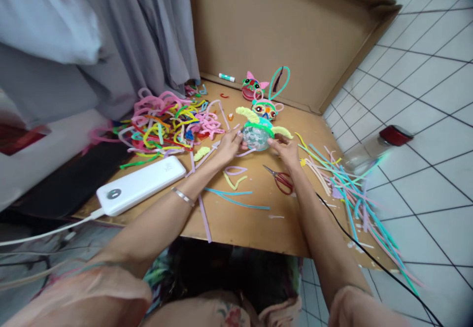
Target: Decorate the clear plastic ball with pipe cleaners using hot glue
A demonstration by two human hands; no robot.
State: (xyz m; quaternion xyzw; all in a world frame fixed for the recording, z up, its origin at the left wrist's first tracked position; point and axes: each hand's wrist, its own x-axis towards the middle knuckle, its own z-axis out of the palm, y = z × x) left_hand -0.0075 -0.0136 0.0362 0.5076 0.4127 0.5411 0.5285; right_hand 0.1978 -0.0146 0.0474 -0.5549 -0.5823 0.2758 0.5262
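While both hands meet at mid-table, a rounded, glossy dome (256, 139) sits between them, clear and mottled, banded by a fuzzy green rim (263, 129), just above the table (240, 226) or touching it; cannot tell which. Left hand (229, 147): fingers nearly closed, tips on the dome's left side. Right hand (285, 153): thumb and fingers drawn together at its right edge, a narrow gap taken up by the dome. Two plush, ridged yellow flaps (248, 115) flare from it, one per side. Directly behind: a round-eyed figure (265, 110) with looped pink ears, then a second figure (252, 88) with pointed pink ones. Near the right wrist lie scissors (284, 183), red-handled, metal blades slightly parted. Thin, straight blue stems (240, 199) lie closer to the wearer. Left: a tangled, curly heap (162, 122) of multicoloured fuzzy stems, beside a smooth white power bank (142, 184). Right: loose straight strands (354, 189) fan past the table edge. Upright cardboard (273, 31), flat and matte, backs the surface.
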